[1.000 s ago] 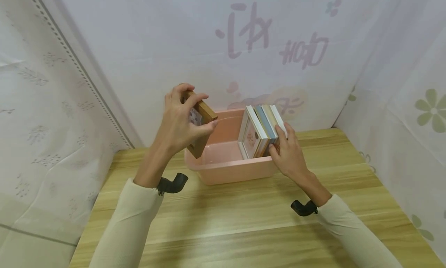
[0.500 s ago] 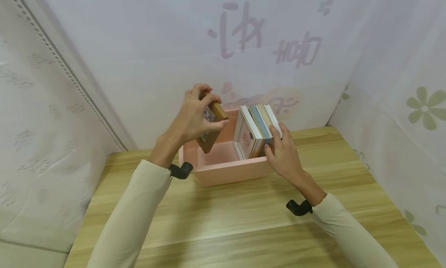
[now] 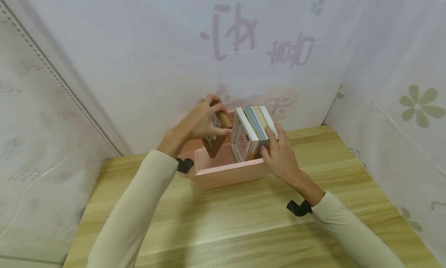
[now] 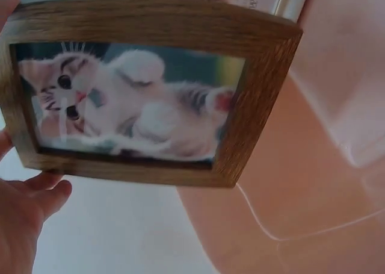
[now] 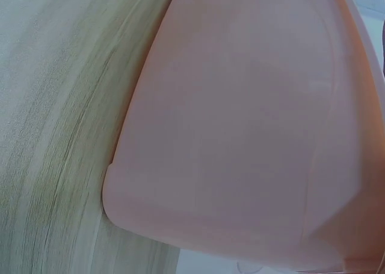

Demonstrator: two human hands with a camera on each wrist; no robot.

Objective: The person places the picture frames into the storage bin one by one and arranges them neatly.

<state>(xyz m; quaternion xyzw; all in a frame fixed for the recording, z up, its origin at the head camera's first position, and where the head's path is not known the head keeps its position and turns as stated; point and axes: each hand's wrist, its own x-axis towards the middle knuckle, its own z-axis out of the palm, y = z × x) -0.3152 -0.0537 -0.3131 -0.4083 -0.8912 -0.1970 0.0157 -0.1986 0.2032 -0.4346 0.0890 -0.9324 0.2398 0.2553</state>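
My left hand point(image 3: 202, 121) grips a brown wooden picture frame point(image 3: 213, 145) by its edges, thumb on one side and fingers on the other. The left wrist view shows its photo of a kitten point(image 4: 132, 102) turned sideways. The frame hangs tilted, its lower part inside the pink bin point(image 3: 230, 176). Several picture frames point(image 3: 242, 142) with white, blue-grey and tan edges lean in a row in the bin's right half. My right hand point(image 3: 283, 156) holds the near right corner of that row, thumb at the front; neither hand nor frames show in the right wrist view.
The bin stands on a wood-grain table point(image 3: 223, 225), close to the white printed cloth backdrop point(image 3: 156, 67). More cloth hangs at both sides. In the right wrist view the bin's outer wall point(image 5: 228, 123) fills most of the picture.
My left hand has carried the brown picture frame right and down into the bin, nearer the leaning row. My right hand stays at the row. The head view has shifted slightly.
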